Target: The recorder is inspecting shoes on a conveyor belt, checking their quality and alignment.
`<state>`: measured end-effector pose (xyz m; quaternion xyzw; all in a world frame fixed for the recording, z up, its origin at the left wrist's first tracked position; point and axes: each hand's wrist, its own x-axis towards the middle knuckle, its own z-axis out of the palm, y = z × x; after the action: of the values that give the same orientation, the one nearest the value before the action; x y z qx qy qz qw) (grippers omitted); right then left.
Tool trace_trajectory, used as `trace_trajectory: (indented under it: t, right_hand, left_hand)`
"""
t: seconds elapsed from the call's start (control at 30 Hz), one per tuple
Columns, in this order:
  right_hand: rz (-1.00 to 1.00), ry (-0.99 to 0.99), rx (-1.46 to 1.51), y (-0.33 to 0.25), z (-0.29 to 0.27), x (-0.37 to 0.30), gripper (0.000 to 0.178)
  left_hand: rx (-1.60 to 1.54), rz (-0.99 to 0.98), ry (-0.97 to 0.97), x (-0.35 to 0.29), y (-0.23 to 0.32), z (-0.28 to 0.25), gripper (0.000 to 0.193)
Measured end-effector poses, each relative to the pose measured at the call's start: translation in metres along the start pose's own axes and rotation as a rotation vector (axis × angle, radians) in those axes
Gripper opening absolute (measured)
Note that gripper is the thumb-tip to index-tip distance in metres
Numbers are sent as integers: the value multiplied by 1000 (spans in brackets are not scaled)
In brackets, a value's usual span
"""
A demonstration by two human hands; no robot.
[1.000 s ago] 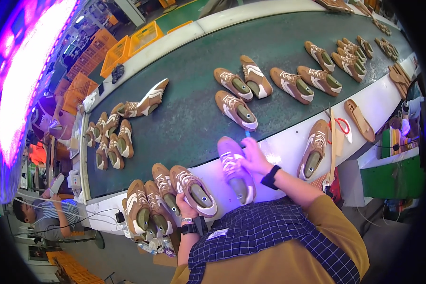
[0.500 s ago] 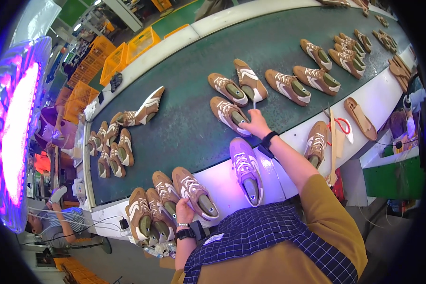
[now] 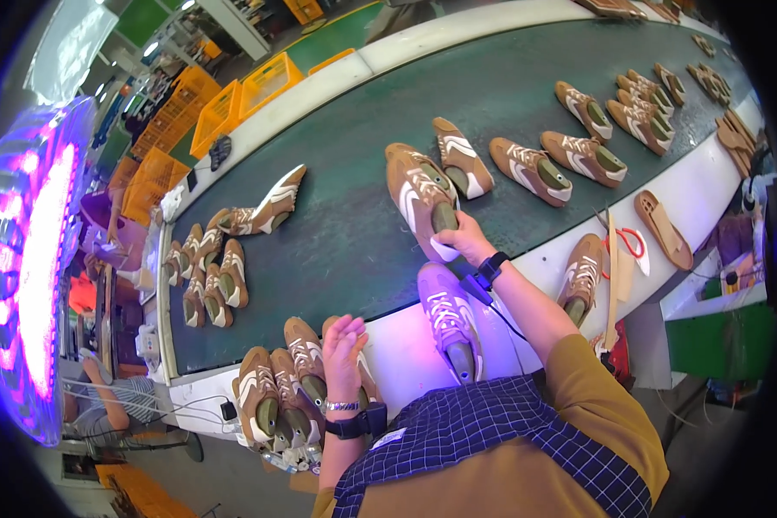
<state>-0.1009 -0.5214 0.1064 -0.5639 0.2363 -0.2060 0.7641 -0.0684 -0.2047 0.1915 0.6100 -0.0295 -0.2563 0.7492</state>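
Note:
My right hand (image 3: 466,239) grips the heel of a brown sneaker (image 3: 413,200) with white stripes and laces, raised over the green belt. This sneaker mostly hides another one behind it, and a further brown sneaker (image 3: 463,157) lies just to the right. Empty, with its fingers stretched upward, my left hand (image 3: 344,358) hovers in front of a sneaker (image 3: 367,380) in the near-left row. Between my arms another sneaker (image 3: 449,315) rests on the white ledge under purple light.
Several sneakers (image 3: 276,393) stand along the ledge at left; more (image 3: 531,168) lie on the belt (image 3: 337,224). At right are a sneaker (image 3: 583,278), red-handled scissors (image 3: 639,243) and a brown shoe piece (image 3: 663,231). A bright purple lamp (image 3: 39,293) hangs at far left.
My right hand has closed on the near sneaker's heel and lifted it, partly over its neighbour. My left hand has let go of the ledge sneaker and risen with fingers extended.

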Motion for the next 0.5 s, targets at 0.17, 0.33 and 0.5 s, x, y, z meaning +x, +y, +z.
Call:
trace_trajectory:
  t: [0.17, 0.33, 0.5]
  right_hand:
    - [-224, 26, 46, -50, 18, -46, 56]
    - [-311, -81, -233, -74, 38, -136, 61]
    - [-285, -312, -83, -64, 59, -191, 61]
  left_hand:
    - [-7, -56, -249, 14, 5, 47, 47]
    - [-247, -28, -556, 17, 12, 69, 65]
    - [-445, -144, -451, 9, -16, 32, 84]
